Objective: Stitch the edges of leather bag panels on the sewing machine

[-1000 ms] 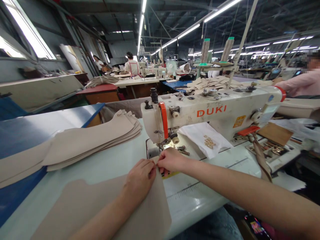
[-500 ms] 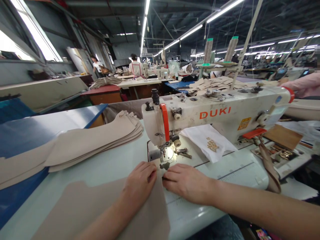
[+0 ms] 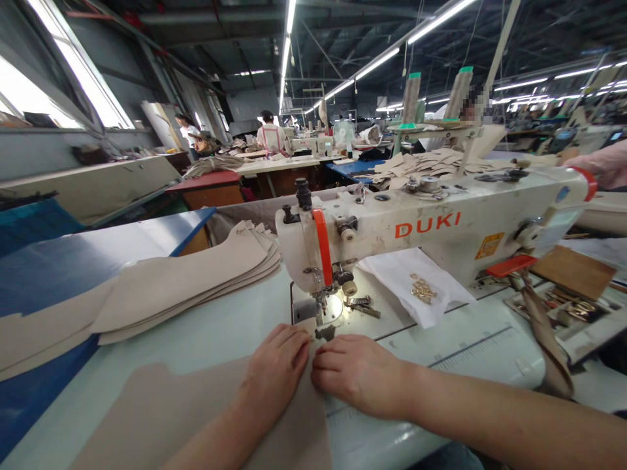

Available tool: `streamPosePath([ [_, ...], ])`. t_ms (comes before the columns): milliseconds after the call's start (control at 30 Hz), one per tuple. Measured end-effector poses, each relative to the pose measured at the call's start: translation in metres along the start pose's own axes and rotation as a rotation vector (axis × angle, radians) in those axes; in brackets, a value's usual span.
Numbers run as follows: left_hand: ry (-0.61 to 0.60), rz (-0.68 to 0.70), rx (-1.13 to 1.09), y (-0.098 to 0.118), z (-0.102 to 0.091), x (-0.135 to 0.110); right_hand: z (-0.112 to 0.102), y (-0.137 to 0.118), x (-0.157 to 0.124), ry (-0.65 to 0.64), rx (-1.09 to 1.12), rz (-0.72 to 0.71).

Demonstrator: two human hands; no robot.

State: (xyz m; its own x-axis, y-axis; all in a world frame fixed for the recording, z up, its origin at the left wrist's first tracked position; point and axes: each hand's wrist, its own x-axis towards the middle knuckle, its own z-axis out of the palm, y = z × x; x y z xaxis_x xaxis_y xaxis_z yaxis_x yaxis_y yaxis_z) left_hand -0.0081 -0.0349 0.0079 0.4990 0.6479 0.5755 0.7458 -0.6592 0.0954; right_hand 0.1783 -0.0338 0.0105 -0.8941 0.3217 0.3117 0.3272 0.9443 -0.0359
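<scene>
A large beige fabric panel (image 3: 210, 398) lies flat over the near left of the pale table, its far corner just in front of the sewing machine needle (image 3: 324, 305). My left hand (image 3: 279, 362) rests on that corner, fingers curled down and closed on the fabric. Close beside it, my right hand (image 3: 350, 372) pinches the panel's right edge; its fingertips are mostly hidden. Just ahead of both hands is a small dark piece (image 3: 325, 333), its kind unclear. The sewing machine (image 3: 372, 228) stands over the lit needle plate.
A stack of beige cut panels (image 3: 196, 281) lies on the left. Gold metal fittings (image 3: 422, 289) sit on white cloth (image 3: 392, 271) under the machine arm. A hardware tray (image 3: 563, 320) stands right, with a hanging strap (image 3: 548, 346). Thread cones (image 3: 410, 101) rise behind. Other people work farther back.
My right hand has moved slightly left and nearer to me along the fabric edge, closer to my left hand. The view has shifted a little; the panel is nearly where it was.
</scene>
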Motion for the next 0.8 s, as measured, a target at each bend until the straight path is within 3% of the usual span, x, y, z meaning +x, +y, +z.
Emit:
streamPosePath([
  [800,-0.009,0.024,-0.014,-0.0006,0.0007,0.0033,-0.0008,0.0001,0.0016,0.042,0.010,0.041],
])
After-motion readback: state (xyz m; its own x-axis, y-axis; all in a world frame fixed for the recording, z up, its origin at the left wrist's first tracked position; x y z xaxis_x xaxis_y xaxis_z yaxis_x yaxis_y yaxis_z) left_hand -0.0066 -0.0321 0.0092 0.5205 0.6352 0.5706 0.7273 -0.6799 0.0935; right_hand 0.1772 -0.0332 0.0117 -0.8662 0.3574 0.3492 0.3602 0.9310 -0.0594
